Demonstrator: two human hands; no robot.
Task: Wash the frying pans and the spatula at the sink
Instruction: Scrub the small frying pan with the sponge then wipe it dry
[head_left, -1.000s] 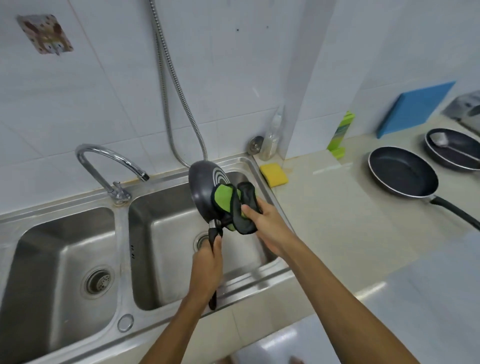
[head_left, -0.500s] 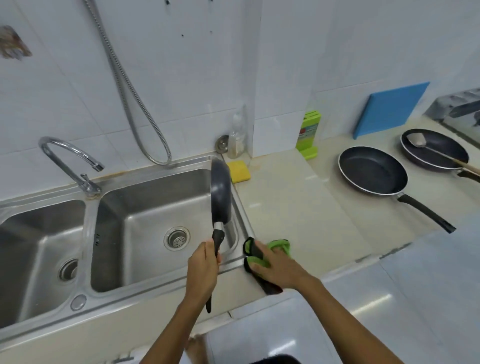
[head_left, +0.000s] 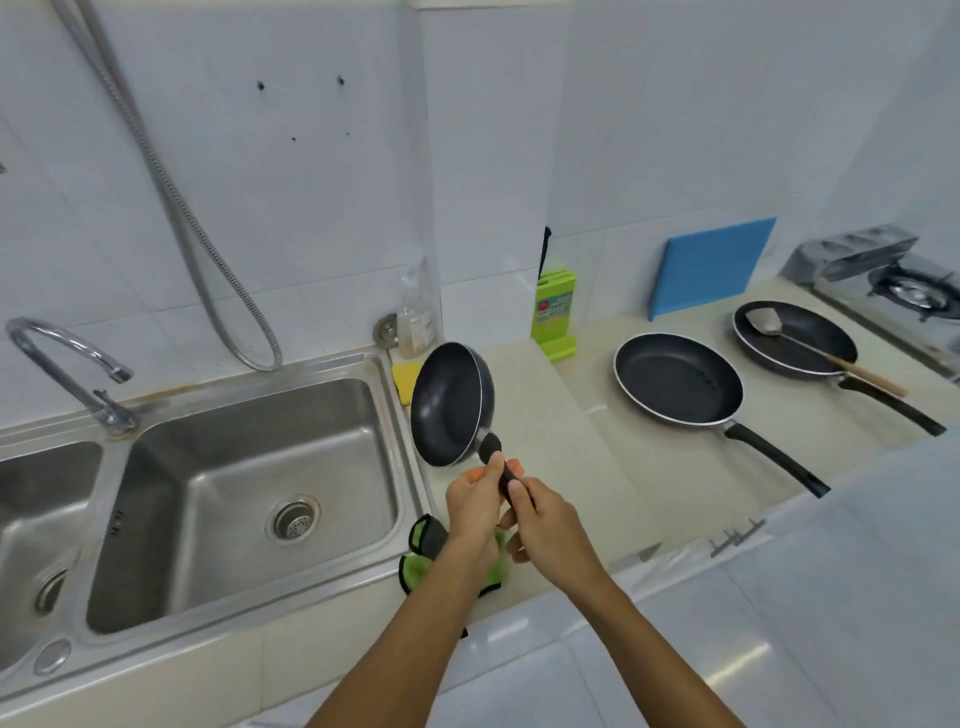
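So, from my end of the feed, the small frying pan (head_left: 449, 402) is up in the air, not in the water: it hangs over the counter (head_left: 587, 467) just right of the sink (head_left: 322, 366), tipped nearly on edge with its dark inside turned toward the basin and the camera.

Both hands are on its handle (head_left: 493, 452). The left hand (head_left: 475, 501) has its fingers curled round the upper part, thumb lying along the grip close to the bowl. The right hand (head_left: 545, 525) pinches the lower part just beneath, thumb on top and fingers wrapped under — so both are closed on the same handle, touching each other.

What matters for the next move is the axis. The handle runs from the hands up and away, leaning left, so the bowl sits beyond the fingertips and toward the sink's corner. The left hand is nearer the bowl and the basin; the right hand is nearer the open counter, where the large frying pan (head_left: 678, 379) and the far frying pan (head_left: 815, 325) lie with the spatula (head_left: 821, 353) resting in the far one.

I judge this pan is being passed between hands — if it goes rightward to be set down, the right hand should take it. A green cloth (head_left: 418, 569) lies on the counter edge under the wrists.
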